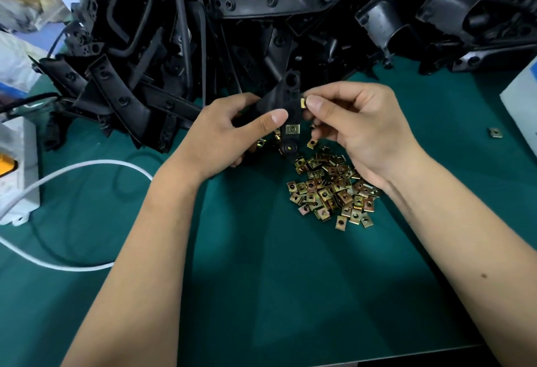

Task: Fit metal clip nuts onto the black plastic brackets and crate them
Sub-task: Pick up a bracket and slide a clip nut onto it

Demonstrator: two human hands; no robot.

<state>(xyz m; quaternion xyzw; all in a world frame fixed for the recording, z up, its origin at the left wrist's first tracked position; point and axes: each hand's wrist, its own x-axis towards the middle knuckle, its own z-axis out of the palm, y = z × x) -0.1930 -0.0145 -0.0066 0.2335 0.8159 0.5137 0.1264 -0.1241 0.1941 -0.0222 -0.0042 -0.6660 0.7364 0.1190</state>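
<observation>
A black bracket [286, 99] is gripped by the left hand [229, 131], thumb pressed on its face, just above the clip-nut pile [334, 189]. One clip nut [303, 102] is pinched between the right hand [357, 122]'s thumb and forefinger at the bracket's edge; another fitted nut [292, 129] sits lower on the bracket. If the nut is pushed on crooked, it could likely jam or spring off into the pile. No crate is seen; beyond the pile, brackets are heaped loose [290, 17].
</observation>
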